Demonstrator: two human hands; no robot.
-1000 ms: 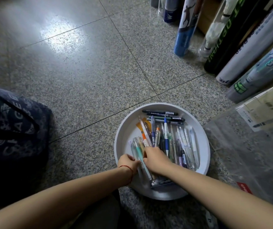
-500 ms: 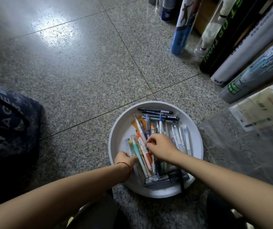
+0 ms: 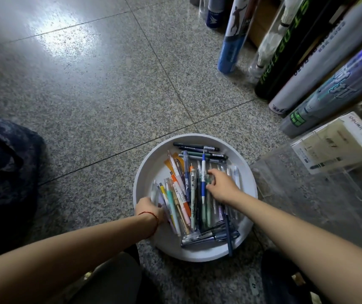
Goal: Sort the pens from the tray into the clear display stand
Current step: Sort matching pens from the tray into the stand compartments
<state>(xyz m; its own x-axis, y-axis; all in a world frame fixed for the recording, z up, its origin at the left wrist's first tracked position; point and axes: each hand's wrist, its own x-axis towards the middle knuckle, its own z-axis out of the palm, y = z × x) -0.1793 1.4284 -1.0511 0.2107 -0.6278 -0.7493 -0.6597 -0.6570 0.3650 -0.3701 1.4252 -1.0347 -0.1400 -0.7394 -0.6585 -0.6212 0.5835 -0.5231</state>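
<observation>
Right hand point(image 3: 222, 188) shifted rightward, pinching pens point(image 3: 181, 195); left hand point(image 3: 149, 208) grips pens at tray point(image 3: 143, 172) edge

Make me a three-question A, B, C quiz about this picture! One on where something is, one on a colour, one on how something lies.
1. The clear display stand is: A) right of the tray B) left of it C) inside it
2. The tray is: A) red B) black C) white
3. The pens are: A) standing upright B) lying down C) boxed up
Answers: 1 A, it stands beside the tray's right edge; 2 C, its rim is white; 3 B, they lie flat in the tray.
</observation>
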